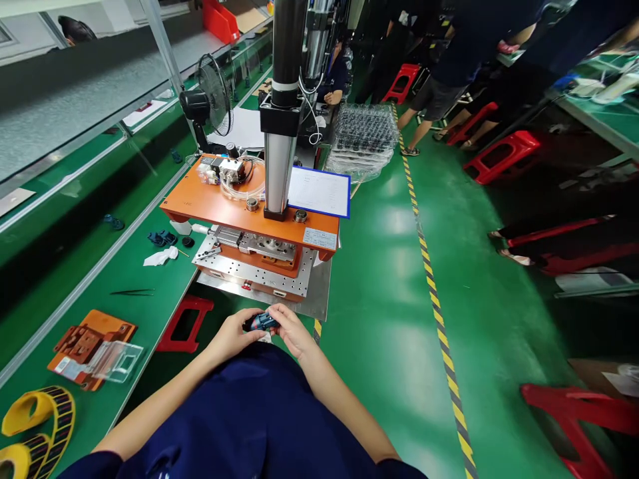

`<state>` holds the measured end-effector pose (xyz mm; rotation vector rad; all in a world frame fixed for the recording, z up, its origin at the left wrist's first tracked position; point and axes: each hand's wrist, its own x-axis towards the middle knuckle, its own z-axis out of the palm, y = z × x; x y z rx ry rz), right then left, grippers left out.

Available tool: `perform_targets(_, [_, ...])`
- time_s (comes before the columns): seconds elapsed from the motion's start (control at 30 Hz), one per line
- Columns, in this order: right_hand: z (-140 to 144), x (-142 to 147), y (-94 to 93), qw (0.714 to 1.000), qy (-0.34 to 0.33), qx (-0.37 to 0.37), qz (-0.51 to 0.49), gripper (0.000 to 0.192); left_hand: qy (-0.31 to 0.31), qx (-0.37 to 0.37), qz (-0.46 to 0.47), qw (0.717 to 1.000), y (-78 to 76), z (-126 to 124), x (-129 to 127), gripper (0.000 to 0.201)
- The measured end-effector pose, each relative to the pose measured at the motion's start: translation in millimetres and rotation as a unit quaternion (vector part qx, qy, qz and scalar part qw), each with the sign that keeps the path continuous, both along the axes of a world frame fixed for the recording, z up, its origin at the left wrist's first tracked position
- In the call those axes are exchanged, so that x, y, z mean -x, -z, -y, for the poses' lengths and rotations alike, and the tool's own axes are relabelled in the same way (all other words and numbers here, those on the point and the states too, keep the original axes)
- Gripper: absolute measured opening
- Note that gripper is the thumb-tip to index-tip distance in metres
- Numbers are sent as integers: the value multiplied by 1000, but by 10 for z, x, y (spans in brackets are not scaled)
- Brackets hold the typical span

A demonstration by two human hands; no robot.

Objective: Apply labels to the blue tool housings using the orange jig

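Just below the press (259,256), your left hand (232,336) and right hand (294,330) pinch one small dark part (262,322) between them, fingertips meeting so each end stays steadied.

My fingers cover most of the small dark blue part (263,322) between my left hand (233,334) and right hand (293,330); its shape cannot be made out. Print on the white blue-edged sheet (319,191) is too small to read. The yellow-backed roll of dark labels (34,426) is cut by the lower left edge. The press's black column (288,46) runs off the top.
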<state>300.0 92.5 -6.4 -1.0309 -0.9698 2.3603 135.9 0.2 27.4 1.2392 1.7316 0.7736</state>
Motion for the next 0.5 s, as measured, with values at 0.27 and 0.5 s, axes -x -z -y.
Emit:
perform_targets(0.27, [37,-41,37,999,29,44,-11,42,28,7,-22,999,20,-41,-35,50])
perform_targets(0.5, [39,-34,36,997,60,55,-10,44,55,1,-31,998,-57,-129,-47,47])
